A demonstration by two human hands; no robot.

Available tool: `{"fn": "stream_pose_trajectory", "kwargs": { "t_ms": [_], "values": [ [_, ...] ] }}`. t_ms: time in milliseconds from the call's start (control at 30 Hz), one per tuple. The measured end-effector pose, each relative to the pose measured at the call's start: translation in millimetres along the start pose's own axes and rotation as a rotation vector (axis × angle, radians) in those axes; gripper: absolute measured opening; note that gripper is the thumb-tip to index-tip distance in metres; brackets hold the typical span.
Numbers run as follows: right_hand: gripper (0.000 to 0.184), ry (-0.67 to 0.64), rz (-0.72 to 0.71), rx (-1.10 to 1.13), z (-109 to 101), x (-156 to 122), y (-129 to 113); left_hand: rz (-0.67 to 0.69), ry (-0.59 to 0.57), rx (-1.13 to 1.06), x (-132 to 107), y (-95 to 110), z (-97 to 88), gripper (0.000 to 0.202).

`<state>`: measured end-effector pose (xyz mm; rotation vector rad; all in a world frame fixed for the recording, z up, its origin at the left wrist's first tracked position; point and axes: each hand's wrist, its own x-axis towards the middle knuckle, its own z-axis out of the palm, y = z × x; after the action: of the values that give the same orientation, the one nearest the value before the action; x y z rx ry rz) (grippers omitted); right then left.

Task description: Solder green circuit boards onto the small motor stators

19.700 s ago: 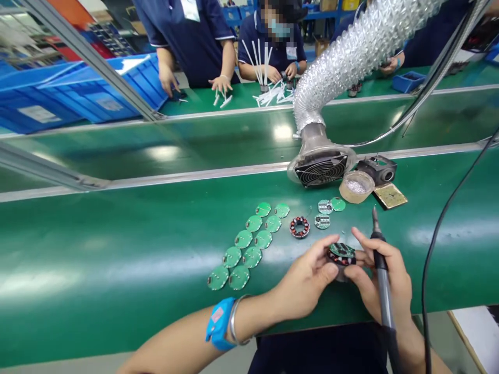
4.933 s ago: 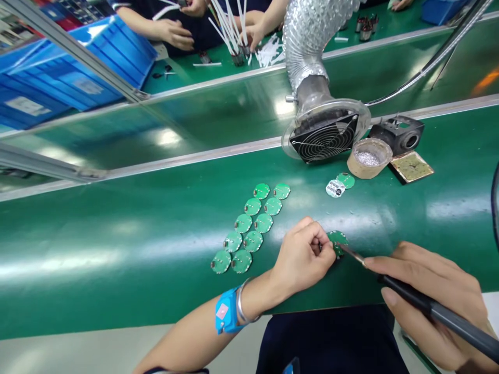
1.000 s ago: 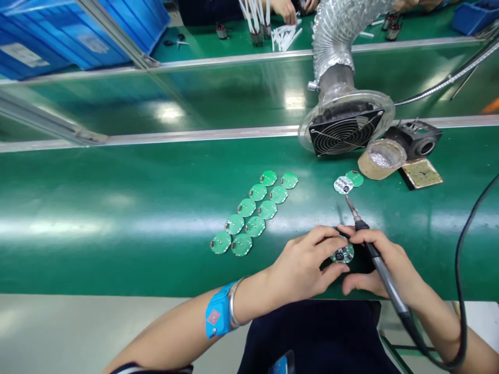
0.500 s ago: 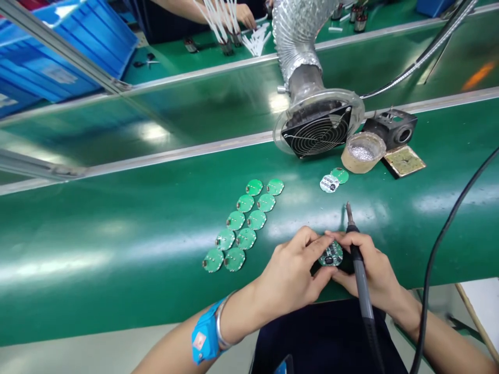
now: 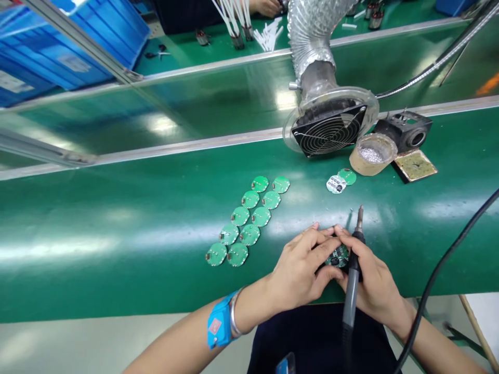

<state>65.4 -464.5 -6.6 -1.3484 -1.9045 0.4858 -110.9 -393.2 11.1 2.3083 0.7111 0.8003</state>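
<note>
A round green circuit board with dark components faces up between my hands, near the front edge of the bench. My left hand pinches its left side between thumb and fingers. On the board's other side, my right hand grips the edge with its fingers and also holds a soldering iron. The iron's tip points away from me, apart from the board. Fingers cover parts of the board's rim. To the left, several round green circuit boards lie in two slanting rows.
Beyond my hands lie a white-faced round board and a green one, overlapping. Behind them stand a solder-filled cup, a sponge tray and a dark iron stand. A fume extractor hangs low; a black cable crosses at right.
The view has shifted slightly. My fingers have closed further around the board, covering more of it. The soldering iron has swung, its tip now leaning right and its handle end left.
</note>
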Motion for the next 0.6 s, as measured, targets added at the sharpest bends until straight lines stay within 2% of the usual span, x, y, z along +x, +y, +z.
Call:
{"fn": "stream_pose_trajectory", "kwargs": {
  "t_ms": [100, 200, 233, 300, 333, 367, 433, 533, 600],
  "values": [
    [0.065, 0.008, -0.017, -0.028, 1.1, -1.7, 1.1, -0.073, 0.027, -0.044, -0.7, -2.7, -0.7, 0.051],
    [0.065, 0.036, 0.032, -0.027, 2.6, -3.1, 1.6, -0.176, -0.075, -0.229, 3.2, -11.8, -12.2, 0.069],
    [0.065, 0.046, 0.049, -0.023, 3.1, -3.5, 1.7, -0.205, -0.122, -0.289, 5.1, -15.6, -17.2, 0.064],
    [0.067, 0.061, 0.072, -0.017, 4.0, -4.1, 2.1, -0.238, -0.18, -0.333, 8.5, -23.1, -25.5, 0.036],
    [0.067, 0.063, 0.072, -0.014, 4.4, -4.3, 2.3, -0.236, -0.186, -0.315, 9.4, -26.5, -28.0, 0.021],
    [0.066, 0.066, 0.069, -0.014, 4.8, -4.3, 2.4, -0.215, -0.179, -0.273, 9.8, -29.3, -29.2, 0.015],
    [0.065, 0.073, 0.063, -0.021, 5.3, -4.2, 2.5, -0.119, -0.173, -0.128, 9.0, -33.1, -28.7, 0.018],
    [0.064, 0.086, 0.054, -0.03, 5.9, -3.9, 2.1, 0.06, -0.257, 0.102, 6.7, -32.1, -26.9, 0.025],
    [0.063, 0.087, 0.055, -0.027, 6.1, -3.7, 1.8, 0.024, -0.289, 0.096, 6.8, -27.3, -27.5, 0.024]
  ]
}}
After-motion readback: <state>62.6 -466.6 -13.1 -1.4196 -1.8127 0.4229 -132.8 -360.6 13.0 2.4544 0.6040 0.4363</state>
